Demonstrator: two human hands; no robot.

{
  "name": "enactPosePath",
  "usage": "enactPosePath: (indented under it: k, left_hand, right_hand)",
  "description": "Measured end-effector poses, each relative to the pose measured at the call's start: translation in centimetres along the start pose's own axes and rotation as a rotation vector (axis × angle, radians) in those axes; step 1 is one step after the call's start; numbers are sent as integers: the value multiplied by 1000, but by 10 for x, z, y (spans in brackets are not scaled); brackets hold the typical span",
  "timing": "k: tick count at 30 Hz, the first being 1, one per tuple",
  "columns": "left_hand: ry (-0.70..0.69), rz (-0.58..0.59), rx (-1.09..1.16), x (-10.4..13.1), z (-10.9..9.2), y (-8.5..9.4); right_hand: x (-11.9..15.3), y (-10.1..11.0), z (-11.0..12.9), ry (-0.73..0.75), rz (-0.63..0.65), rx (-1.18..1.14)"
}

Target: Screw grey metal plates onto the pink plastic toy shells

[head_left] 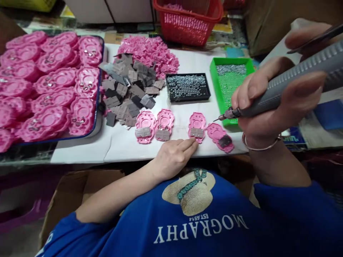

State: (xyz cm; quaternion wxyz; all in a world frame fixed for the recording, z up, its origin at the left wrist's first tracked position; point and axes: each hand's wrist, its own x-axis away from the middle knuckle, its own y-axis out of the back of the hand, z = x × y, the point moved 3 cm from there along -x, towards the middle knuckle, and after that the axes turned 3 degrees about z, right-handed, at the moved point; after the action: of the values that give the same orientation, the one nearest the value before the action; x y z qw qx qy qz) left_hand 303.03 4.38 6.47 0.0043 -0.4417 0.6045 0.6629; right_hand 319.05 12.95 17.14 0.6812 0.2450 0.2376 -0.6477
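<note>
My right hand [278, 96] is wrapped around a grey electric screwdriver [289, 80], whose thin bit points left above the white work surface. My left hand [174, 157] rests at the table's near edge, fingers together, its fingertips holding the lower rim of a pink plastic casing [197, 120]. Across that casing lies a grey plate [197, 132]. Just right of it, a tilted pink casing [214, 131] carries a darker plate [225, 141]. Two more pink casings with plates, a left one [145, 119] and a right one [165, 118], lie side by side to the left.
A tray [99, 103] full of stacked pink casings stands at left. Loose grey plates [128, 92] and small pink parts [150, 53] are heaped behind. Screws fill a black tray [187, 99] and a green tray [215, 76]. A red basket [184, 30] stands at the back.
</note>
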Motion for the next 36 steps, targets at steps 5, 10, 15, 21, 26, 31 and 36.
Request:
enactPosePath:
  k: [5,10,15,21,26,31,36]
  left_hand:
    - [-6,-104,26,-5,1,5]
    - [-3,-98,-58,-13,2,6]
    - [-20,-47,-79,-19,2,3]
    - [-12,-48,-89,-21,2,4]
    - [-10,-20,-75,-19,2,2]
    - [-8,-6,-91,-15,2,0]
    - [-17,19,-88,-12,2,-1]
  right_hand:
    - [-19,41,-3,253,-197,89]
    - [-16,70,-28,210,-245,85]
    - [-6,80,-46,172,-222,178]
    - [-4,78,-50,159,-228,188]
    - [-4,79,-50,149,-228,130]
    - [-4,80,-49,149,-221,192]
    - [-17,70,-33,247,-251,103]
